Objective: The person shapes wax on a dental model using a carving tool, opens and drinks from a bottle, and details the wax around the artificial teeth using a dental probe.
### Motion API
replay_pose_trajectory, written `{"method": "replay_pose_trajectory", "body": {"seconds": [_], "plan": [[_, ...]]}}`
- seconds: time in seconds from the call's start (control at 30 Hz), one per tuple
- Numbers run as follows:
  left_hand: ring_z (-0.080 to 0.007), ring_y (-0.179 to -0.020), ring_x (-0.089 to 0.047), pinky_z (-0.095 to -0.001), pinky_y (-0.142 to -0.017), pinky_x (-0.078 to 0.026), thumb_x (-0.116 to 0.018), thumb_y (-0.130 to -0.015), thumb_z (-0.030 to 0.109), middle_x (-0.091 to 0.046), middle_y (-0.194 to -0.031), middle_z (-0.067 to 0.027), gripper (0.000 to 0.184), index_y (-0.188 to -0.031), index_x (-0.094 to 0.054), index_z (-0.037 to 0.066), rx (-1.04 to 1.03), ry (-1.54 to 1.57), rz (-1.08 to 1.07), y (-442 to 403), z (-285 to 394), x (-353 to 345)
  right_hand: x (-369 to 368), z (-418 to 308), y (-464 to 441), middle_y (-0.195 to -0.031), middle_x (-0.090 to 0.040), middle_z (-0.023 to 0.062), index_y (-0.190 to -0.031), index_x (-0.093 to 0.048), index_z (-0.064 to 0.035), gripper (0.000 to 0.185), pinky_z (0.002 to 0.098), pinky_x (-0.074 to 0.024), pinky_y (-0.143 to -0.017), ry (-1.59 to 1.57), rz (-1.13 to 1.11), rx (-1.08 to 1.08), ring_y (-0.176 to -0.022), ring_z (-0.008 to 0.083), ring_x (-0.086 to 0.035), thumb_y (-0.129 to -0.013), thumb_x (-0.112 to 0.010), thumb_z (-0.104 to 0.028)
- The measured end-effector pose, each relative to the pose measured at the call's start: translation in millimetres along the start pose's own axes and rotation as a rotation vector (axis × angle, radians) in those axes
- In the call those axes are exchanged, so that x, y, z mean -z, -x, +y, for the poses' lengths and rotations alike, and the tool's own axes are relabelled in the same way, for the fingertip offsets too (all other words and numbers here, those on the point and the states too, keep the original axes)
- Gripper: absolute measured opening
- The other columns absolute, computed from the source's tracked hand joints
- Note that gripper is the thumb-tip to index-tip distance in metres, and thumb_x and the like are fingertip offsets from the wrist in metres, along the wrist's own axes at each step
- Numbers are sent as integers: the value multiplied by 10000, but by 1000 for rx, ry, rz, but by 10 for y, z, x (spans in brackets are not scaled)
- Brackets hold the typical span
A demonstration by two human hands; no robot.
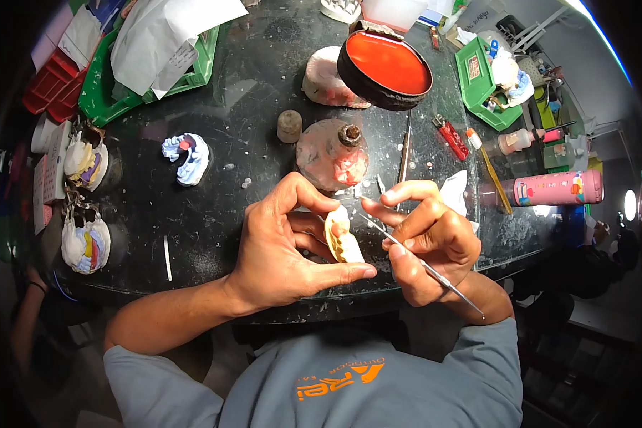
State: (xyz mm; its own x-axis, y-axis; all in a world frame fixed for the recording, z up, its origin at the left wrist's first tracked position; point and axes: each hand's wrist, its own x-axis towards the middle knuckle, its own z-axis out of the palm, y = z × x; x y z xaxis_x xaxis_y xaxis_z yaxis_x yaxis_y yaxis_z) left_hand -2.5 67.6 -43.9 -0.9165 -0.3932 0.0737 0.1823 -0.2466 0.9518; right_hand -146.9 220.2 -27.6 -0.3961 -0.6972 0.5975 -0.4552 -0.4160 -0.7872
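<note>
Pale yellow is showing between the two hands in the head view, where a small toothed cast (344,246) is being held above the near part of the black bench (200,239). From where I'm watching, the left hand (282,239) is grasping it, index finger pressing near its far end and thumb bracing its near end, so its long axis is running roughly away from the person's chest. The right hand (435,246) is pinching a thin metal tool (444,281), which is slanting back across the right forearm. From those right fingers, the cast is lying to the left; the tool's upper tip is pointing its way, sitting just beside it, though I can't tell whether they are touching. Beyond the hands, a pink-smeared flask (321,153) is standing near a black-rimmed tin (385,65), while a blue-white model (196,172) is resting off to the left.
</note>
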Motion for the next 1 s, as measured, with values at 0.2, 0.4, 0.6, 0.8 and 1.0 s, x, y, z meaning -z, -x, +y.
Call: {"method": "replay_pose_trajectory", "body": {"seconds": [0.2, 0.4, 0.6, 0.8, 1.0], "plan": [[-136, -934, -708, -288, -736, -664, -988, -639, 13, -581, -1016, -79, 679, -1060, -456, 30, -87, -169, -41, -18, -57, 60, -35, -22, 21, -714, -592, 108, -724, -497, -6, 201, 440, -672, -806, -13, -16, -30, -1012, 377, -702, -752, -650, 121], [-141, -933, -710, -280, -736, -658, -986, -643, 15, -577, -1018, -80, 668, -1047, -456, 31, -101, -204, -39, -17, -83, 63, -33, -6, 25, -713, -598, 108, -721, -502, -3, 202, 408, -681, -773, -11, -26, -47, -1011, 362, -708, -756, -660, 119], [-118, -847, -730, -267, -696, -648, -981, -664, 54, -674, -917, -76, 578, -969, -491, 29, -99, -136, 44, -30, -66, 2, -59, -6, 38, -718, -602, 106, -716, -506, -2, 208, 399, -684, -779, -40, -12, -69, -1021, 351, -706, -774, -668, 114], [-113, -838, -728, -262, -689, -644, -978, -663, 51, -674, -910, -73, 566, -963, -499, 26, -81, -133, 54, -21, -71, 4, -55, 7, 27, -722, -603, 105, -716, -514, -1, 205, 401, -685, -776, -28, -38, -47, -1024, 351, -704, -778, -676, 108], [-103, -843, -723, -259, -679, -641, -974, -663, 46, -677, -891, -67, 552, -962, -511, 23, -81, -154, 50, -23, -52, 6, -61, -4, 14, -716, -607, 94, -727, -538, -5, 187, 392, -682, -760, 8, -40, -35, -1007, 355, -709, -767, -682, 107]]}}
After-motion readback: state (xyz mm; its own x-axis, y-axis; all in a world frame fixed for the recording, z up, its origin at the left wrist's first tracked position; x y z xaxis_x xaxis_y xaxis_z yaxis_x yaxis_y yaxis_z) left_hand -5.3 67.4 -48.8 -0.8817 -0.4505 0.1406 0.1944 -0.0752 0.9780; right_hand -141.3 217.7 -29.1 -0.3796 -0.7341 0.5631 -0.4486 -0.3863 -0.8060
